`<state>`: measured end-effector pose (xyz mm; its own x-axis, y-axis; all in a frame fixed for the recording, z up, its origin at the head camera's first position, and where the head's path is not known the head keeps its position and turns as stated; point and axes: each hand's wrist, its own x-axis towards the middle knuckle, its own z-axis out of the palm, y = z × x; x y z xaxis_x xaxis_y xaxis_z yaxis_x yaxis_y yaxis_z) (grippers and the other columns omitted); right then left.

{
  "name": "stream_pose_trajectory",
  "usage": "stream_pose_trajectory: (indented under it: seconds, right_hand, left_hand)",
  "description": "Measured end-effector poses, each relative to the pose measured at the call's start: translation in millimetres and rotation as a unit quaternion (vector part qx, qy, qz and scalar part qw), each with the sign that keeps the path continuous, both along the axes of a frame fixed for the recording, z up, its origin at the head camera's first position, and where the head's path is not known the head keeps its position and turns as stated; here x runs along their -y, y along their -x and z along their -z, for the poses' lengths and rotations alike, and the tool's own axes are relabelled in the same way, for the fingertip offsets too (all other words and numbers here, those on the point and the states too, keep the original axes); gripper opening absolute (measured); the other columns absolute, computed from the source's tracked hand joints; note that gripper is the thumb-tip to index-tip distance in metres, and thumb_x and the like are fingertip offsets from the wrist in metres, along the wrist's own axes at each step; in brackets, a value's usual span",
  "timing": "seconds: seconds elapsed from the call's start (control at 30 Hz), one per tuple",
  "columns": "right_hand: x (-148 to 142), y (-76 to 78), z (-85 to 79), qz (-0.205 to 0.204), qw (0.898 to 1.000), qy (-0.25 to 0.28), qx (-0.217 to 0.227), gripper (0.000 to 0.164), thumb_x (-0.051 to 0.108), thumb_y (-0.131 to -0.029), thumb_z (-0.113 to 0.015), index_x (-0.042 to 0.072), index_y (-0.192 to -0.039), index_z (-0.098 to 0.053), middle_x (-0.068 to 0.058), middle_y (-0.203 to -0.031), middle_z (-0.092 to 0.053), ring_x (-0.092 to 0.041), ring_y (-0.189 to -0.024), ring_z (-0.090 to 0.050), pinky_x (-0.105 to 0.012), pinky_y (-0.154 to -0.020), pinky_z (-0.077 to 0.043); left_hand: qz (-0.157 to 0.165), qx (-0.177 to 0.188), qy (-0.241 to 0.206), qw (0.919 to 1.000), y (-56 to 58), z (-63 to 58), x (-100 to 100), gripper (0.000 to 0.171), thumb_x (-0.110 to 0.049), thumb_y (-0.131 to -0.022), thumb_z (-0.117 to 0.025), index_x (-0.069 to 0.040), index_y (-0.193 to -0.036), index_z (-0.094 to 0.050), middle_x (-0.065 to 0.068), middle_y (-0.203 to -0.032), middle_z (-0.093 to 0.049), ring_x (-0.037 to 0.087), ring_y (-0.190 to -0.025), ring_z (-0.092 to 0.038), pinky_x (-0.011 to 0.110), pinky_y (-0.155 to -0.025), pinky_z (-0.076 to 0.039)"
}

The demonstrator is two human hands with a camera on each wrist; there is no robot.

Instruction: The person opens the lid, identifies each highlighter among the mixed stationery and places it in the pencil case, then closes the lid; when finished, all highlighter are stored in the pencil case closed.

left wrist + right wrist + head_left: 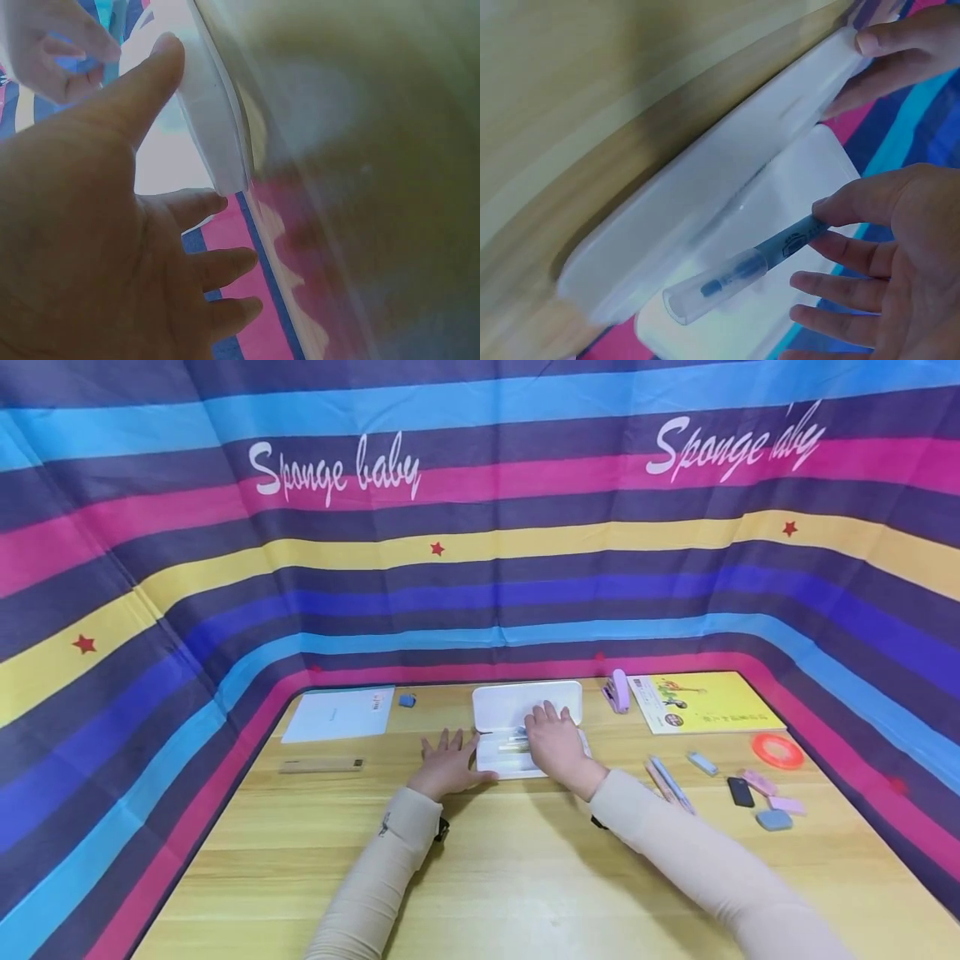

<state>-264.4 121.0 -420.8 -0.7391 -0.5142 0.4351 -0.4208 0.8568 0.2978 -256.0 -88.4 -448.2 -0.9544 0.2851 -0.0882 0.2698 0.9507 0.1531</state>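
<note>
A white pencil case lies with its lid raised at the back of the table; several pens show inside. My right hand is over the case's right part. In the right wrist view, its thumb and index finger pinch a blue highlighter pen with a clear cap, the other fingers extended. My left hand is at the case's left end, fingers spread and fairly straight. The left wrist view shows its thumb against the case's front wall.
Right of the case are two pens, a purple stapler, a yellow book, an orange-red ring and several erasers. To the left lie a white booklet, a small blue sharpener and a wooden ruler.
</note>
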Motion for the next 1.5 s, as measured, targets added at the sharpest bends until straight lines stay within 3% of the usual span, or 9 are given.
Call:
stream_pose_trajectory:
  seconds: [0.13, 0.33, 0.73, 1.07, 1.27, 1.4, 1.5]
  right_hand:
    - [9, 5.5, 4.7, 0.0, 1.0, -0.014, 0.006, 0.014, 0.013, -0.074, -0.054, 0.003, -0.084, -0.055, -0.013, -0.088, -0.052, -0.03, -0.093, -0.046, -0.048, -0.075, -0.04]
    - [14, 12.0, 11.4, -0.006, 1.0, -0.021, 0.008, 0.012, 0.013, -0.07, -0.057, 0.005, -0.079, -0.054, -0.008, -0.075, -0.047, -0.024, -0.075, -0.044, -0.035, -0.057, -0.038]
    - [12, 21.2, 19.2, -0.016, 0.999, -0.023, 0.03, 0.016, 0.014, -0.07, -0.057, 0.005, -0.084, -0.057, -0.009, -0.079, -0.049, -0.023, -0.075, -0.045, -0.033, -0.055, -0.038]
    - [5, 18.3, 21.1, -0.008, 0.997, -0.024, 0.074, 0.02, 0.012, -0.075, -0.055, 0.011, -0.094, -0.061, -0.008, -0.085, -0.053, -0.022, -0.076, -0.046, -0.032, -0.054, -0.038]
    - [-4, 13.4, 16.2, -0.004, 0.997, -0.012, 0.081, 0.023, 0.012, -0.072, -0.058, 0.01, -0.095, -0.06, -0.008, -0.084, -0.054, -0.023, -0.075, -0.048, -0.036, -0.058, -0.041]
    - [-17, 7.0, 10.9, 0.019, 0.996, -0.008, 0.083, 0.022, 0.013, -0.071, -0.059, 0.01, -0.093, -0.061, -0.008, -0.081, -0.053, -0.024, -0.074, -0.049, -0.037, -0.058, -0.042]
    - [-29, 0.8, 5.0, 0.053, 0.992, 0.001, 0.112, 0.024, 0.014, -0.07, -0.06, 0.009, -0.093, -0.06, -0.009, -0.082, -0.053, -0.026, -0.076, -0.049, -0.039, -0.06, -0.042]
  left_hand:
    - [0.002, -0.002, 0.002, 1.0, -0.2, 1.5, -3, 0.093, -0.077, -0.066, -0.035, -0.022, -0.139, -0.02, 0.014, -0.141, -0.017, 0.038, -0.127, -0.005, 0.063, -0.091, 0.004]
    - [-0.005, 0.004, 0.007, 1.0, -1.0, 0.0, -4, 0.091, -0.076, -0.067, -0.036, -0.023, -0.139, -0.019, 0.013, -0.141, -0.017, 0.036, -0.127, -0.005, 0.064, -0.09, 0.005]
    - [-0.009, 0.003, 0.01, 0.9999, 1.6, -3.9, -5, 0.09, -0.076, -0.068, -0.037, -0.024, -0.139, -0.019, 0.013, -0.142, -0.016, 0.036, -0.127, -0.004, 0.064, -0.09, 0.005]
    - [-0.008, 0.004, -0.001, 1.0, -1.3, -1.6, -2, 0.091, -0.076, -0.067, -0.037, -0.023, -0.139, -0.02, 0.013, -0.141, -0.017, 0.037, -0.127, -0.004, 0.064, -0.09, 0.006]
    - [-0.013, 0.002, 0.001, 0.9999, -1.0, -0.9, -2, 0.092, -0.077, -0.066, -0.035, -0.024, -0.139, -0.02, 0.012, -0.141, -0.017, 0.036, -0.128, -0.004, 0.063, -0.091, 0.006]
    - [-0.016, 0.008, 0.001, 0.9998, -1.1, -0.3, -2, 0.09, -0.076, -0.067, -0.036, -0.025, -0.139, -0.018, 0.012, -0.142, -0.016, 0.035, -0.128, -0.002, 0.062, -0.091, 0.008]
    - [-0.016, 0.012, 0.001, 0.9998, -1.5, -0.2, -2, 0.09, -0.076, -0.067, -0.036, -0.025, -0.139, -0.017, 0.012, -0.142, -0.015, 0.035, -0.128, -0.001, 0.062, -0.09, 0.009]
